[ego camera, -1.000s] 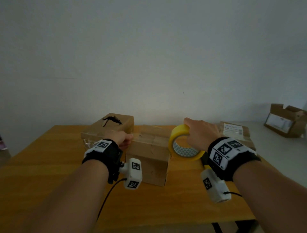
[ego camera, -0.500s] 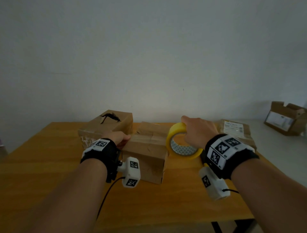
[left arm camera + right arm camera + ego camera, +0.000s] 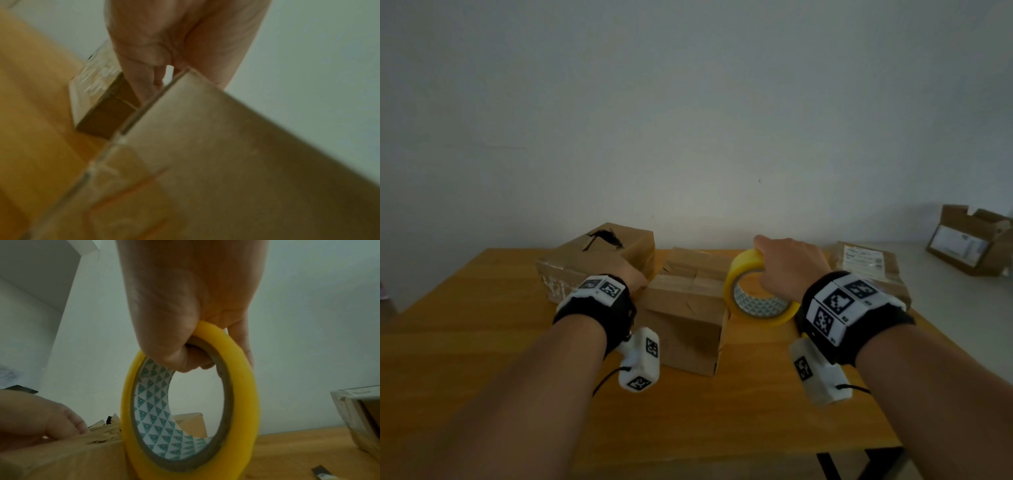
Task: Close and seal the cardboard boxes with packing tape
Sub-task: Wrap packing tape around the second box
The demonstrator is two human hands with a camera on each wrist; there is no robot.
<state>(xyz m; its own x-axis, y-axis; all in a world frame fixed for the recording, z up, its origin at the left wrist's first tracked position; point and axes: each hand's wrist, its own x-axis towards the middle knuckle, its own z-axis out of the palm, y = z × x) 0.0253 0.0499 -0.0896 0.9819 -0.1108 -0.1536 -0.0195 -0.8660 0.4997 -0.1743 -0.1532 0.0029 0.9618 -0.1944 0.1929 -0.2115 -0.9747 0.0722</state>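
Observation:
A closed brown middle box (image 3: 688,308) stands on the wooden table (image 3: 482,325). My left hand (image 3: 635,275) holds its upper left edge. In the left wrist view the fingers (image 3: 144,81) reach down the side of the middle box (image 3: 226,162) and the thumb lies over its top. My right hand (image 3: 765,270) grips a yellow roll of packing tape (image 3: 753,298), held upright against the box's right side. In the right wrist view the fingers (image 3: 197,358) curl through the tape roll (image 3: 238,402), whose core is patterned white and green.
A taped box with a black mark (image 3: 599,260) stands just left of the middle one. A labelled box (image 3: 869,267) lies at the right. An open carton (image 3: 976,240) sits on a white surface far right. A dark flat tool (image 3: 320,473) lies near my right wrist.
Almost nothing differs. Both hands keep their holds, and the roll stays beside the box. The view has drifted slightly.

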